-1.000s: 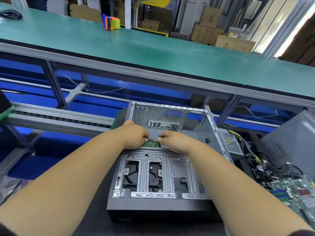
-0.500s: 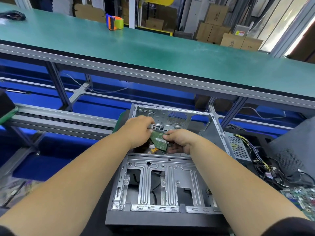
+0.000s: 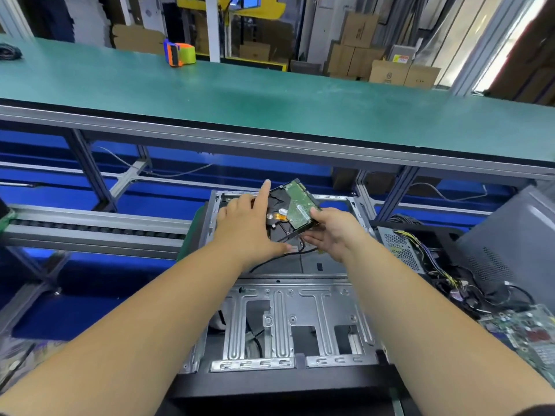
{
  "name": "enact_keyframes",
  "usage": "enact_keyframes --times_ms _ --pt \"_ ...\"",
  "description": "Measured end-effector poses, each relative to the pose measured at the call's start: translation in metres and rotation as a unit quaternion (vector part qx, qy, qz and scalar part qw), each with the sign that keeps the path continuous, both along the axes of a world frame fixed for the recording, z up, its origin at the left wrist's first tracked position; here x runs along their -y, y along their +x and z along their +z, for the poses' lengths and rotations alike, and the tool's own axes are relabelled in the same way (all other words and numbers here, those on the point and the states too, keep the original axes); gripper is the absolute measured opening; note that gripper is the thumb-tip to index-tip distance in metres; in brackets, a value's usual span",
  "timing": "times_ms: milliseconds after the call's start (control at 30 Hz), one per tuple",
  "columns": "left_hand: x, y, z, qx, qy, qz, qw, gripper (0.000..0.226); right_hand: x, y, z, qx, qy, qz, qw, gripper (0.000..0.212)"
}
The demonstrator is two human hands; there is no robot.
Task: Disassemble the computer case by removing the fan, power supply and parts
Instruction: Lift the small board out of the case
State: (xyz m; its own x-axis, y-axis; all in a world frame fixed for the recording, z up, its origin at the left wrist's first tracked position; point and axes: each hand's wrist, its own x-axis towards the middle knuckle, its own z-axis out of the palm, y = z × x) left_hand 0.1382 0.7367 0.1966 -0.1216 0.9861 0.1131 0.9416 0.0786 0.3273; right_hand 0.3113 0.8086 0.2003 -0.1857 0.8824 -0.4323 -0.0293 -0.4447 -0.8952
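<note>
Computer case (image 3: pixel 288 319) — hard drive (image 3: pixel 295 210) above, in both hands

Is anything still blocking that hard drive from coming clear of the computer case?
Nothing visible blocks it. The hard drive, held by the right hand with the left hand against it, sits tilted above the case rim. Black cables lie beneath; whether one still attaches is hidden.
</note>
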Motion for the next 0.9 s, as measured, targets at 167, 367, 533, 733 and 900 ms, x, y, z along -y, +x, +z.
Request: enact_keyframes --times_ms 167,367,533,733,900 --pt "0.004 0.030 0.016 0.120 0.022 -0.029 0.992 0.130 0.011 0.056 0.022 -0.017 0.036 0.041 0.998 0.020" --pt "0.013 0.088 0.026 0.156 0.028 -0.124 0.980 0.128 0.020 0.127 0.036 0.039 0.062 0.022 0.997 0.030" --pt "0.018 0.145 0.025 0.198 -0.002 -0.164 0.966 0.125 0.030 0.191 0.036 0.051 0.087 -0.045 0.994 0.007" --pt "0.018 0.204 0.019 0.200 -0.026 -0.191 0.961 0.110 0.040 0.262 0.028 0.084 0.096 -0.101 0.987 0.015" --pt "0.019 0.233 0.011 0.197 -0.029 -0.169 0.965 0.093 0.035 0.312 0.012 0.179 0.097 -0.118 0.972 0.045"
